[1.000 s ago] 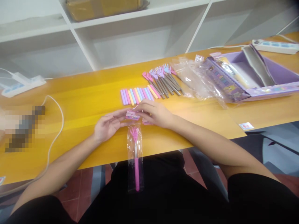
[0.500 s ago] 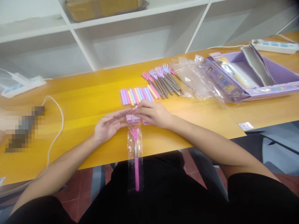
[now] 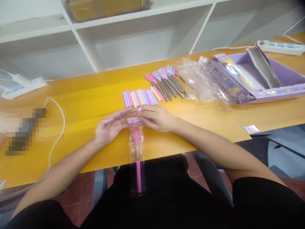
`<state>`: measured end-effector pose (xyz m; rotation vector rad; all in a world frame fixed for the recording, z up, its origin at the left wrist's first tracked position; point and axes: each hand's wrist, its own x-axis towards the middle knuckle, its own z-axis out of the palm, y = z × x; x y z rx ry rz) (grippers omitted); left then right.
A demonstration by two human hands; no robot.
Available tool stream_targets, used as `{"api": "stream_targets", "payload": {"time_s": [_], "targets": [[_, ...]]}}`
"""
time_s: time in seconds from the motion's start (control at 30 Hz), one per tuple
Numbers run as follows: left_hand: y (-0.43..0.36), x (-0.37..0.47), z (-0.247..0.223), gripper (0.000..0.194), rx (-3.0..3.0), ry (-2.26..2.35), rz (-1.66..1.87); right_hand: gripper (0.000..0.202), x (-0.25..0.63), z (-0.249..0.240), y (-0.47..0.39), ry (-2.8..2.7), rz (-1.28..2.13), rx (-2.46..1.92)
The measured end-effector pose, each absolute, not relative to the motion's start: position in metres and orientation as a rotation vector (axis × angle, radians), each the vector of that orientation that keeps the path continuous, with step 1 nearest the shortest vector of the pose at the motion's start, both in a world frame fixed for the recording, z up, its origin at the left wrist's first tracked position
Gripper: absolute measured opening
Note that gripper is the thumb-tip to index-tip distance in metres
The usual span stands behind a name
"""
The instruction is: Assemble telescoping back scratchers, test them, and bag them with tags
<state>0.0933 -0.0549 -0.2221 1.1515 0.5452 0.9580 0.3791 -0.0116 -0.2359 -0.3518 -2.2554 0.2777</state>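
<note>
A pink back scratcher [image 3: 138,175] with a metal stem lies inside a clear plastic bag [image 3: 132,178], which hangs over the table's front edge. Its printed header card [image 3: 134,121] is between my hands. My left hand [image 3: 111,126] grips the card's left side between thumb and fingers. From the right, my right hand [image 3: 158,118] has its fingers closed on the card's upper right part. The fingertips partly hide the card. Beyond my hands lies a row of pastel handle sleeves [image 3: 140,97]. Several back scratchers with bare metal stems [image 3: 170,84] are behind it.
Clear plastic bags [image 3: 197,79] lie beside an open purple box [image 3: 274,92] on the right. Power strips [image 3: 281,47] [image 3: 23,87] sit at both ends of the table [image 3: 83,117]. A white cable [image 3: 62,127] curls on the left. White shelving [image 3: 143,14] stands behind.
The bagged back scratcher and its card have shifted slightly left. My right hand's fingers have straightened and moved a little along the card; my left hand stays almost where it was.
</note>
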Motion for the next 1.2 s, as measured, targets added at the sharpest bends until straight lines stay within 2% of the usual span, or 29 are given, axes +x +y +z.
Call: {"api": "stream_targets", "payload": {"time_s": [0.33,0.67,0.87,0.93,1.1,1.2], "targets": [[-0.057,0.097,-0.218,0.059,1.124,0.59,0.98,0.026,0.38,-0.233,-0.012,-2.286,0.275,-0.354],[-0.057,0.098,-0.219,0.061,1.138,0.574,0.968,0.029,0.38,-0.24,-0.008,-2.344,0.384,-0.402],[-0.058,0.101,-0.229,0.034,1.189,0.773,1.054,0.034,0.379,-0.24,-0.011,-2.372,0.405,-0.395],[-0.058,0.1,-0.234,0.039,1.211,0.85,1.074,0.037,0.379,-0.239,-0.012,-2.392,0.41,-0.394],[-0.059,0.098,-0.236,0.074,1.215,0.914,1.104,0.041,0.38,-0.235,-0.015,-2.444,0.472,-0.388],[-0.06,0.101,-0.23,0.067,1.191,0.893,1.15,0.042,0.381,-0.231,-0.016,-2.452,0.528,-0.375]]}}
